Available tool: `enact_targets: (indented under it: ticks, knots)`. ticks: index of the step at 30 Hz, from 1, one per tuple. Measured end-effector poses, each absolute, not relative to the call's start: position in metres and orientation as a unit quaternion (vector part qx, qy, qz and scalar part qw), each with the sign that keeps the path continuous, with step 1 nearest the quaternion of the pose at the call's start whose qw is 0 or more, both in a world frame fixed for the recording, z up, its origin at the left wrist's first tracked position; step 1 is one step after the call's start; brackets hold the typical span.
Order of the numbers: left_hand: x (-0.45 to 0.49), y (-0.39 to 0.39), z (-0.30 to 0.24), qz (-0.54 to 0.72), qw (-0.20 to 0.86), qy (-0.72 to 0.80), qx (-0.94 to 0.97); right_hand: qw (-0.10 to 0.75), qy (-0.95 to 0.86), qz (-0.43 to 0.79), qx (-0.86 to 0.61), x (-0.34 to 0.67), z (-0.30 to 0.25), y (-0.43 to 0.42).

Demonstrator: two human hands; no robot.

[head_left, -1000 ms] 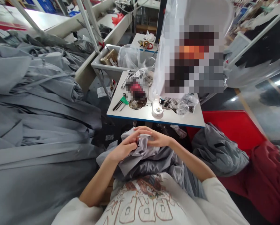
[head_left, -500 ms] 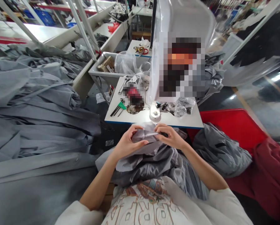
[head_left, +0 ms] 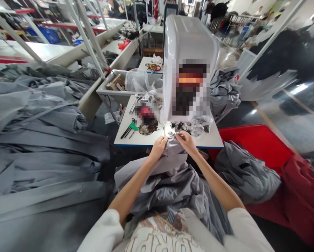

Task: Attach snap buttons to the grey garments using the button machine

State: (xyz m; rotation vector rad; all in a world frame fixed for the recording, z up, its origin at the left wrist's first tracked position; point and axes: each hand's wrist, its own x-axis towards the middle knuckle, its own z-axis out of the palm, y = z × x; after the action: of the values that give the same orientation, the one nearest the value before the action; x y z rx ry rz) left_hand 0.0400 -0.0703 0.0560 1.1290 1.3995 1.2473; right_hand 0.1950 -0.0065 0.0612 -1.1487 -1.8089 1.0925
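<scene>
Head view: left hand [head_left: 158,148] and right hand [head_left: 185,144] pinch a grey fabric fold [head_left: 174,150] tight between fingers, its length running back toward the printed shirt [head_left: 157,234]

Our workroom floor: long grey fabric panels [head_left: 41,140] heaped at left, a red bin [head_left: 253,134] at right, a metal tray [head_left: 112,91] behind a white worktable [head_left: 138,140].

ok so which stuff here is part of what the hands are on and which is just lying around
In use: the left hand and right hand, both pinching the grey fabric bunched over the lap.

Lying about: the heap of grey cloth, the grey garment by the red bin, the green-handled tool, the clear plastic bags.
</scene>
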Motion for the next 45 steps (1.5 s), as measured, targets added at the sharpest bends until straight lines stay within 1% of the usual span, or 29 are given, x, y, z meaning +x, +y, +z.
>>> enact_targets:
  ticks: [2,6,8,13,17,20,23,27,30,34,40,45]
  knots:
    - [0.038,-0.053,0.041,0.506,0.435,0.583,0.463,0.377,-0.701,0.392,-0.462,0.190,0.050,0.006]
    - [0.032,-0.027,0.023,0.512,0.324,0.623,0.495,0.391,-0.699,0.350,-0.486,0.185,0.041,0.018]
    - [0.031,-0.019,0.019,0.507,0.286,0.640,0.501,0.401,-0.693,0.343,-0.492,0.183,0.039,0.021]
    - [0.034,-0.013,0.017,0.463,0.267,0.678,0.505,0.403,-0.664,0.361,-0.516,0.179,0.032,0.024]
    - [0.035,-0.012,0.018,0.460,0.263,0.684,0.501,0.409,-0.650,0.360,-0.529,0.177,0.028,0.023]
    - [0.036,-0.013,0.019,0.444,0.241,0.703,0.502,0.408,-0.651,0.356,-0.532,0.175,0.025,0.024]
    - [0.038,-0.019,0.021,0.404,0.212,0.728,0.512,0.392,-0.660,0.348,-0.538,0.176,0.023,0.024]
    - [0.037,-0.026,0.024,0.357,0.191,0.714,0.571,0.351,-0.673,0.327,-0.563,0.182,0.021,0.017]
    - [0.034,-0.024,0.025,0.321,0.207,0.680,0.626,0.310,-0.688,0.300,-0.584,0.185,0.021,0.011]
    - [0.028,-0.020,0.022,0.326,0.230,0.650,0.646,0.266,-0.711,0.259,-0.598,0.188,0.022,0.010]
    - [0.026,-0.023,0.015,0.339,0.196,0.665,0.637,0.263,-0.702,0.356,-0.558,0.194,0.028,0.024]
    - [0.024,-0.021,0.014,0.338,0.202,0.641,0.659,0.345,-0.630,0.429,-0.548,0.184,0.030,0.039]
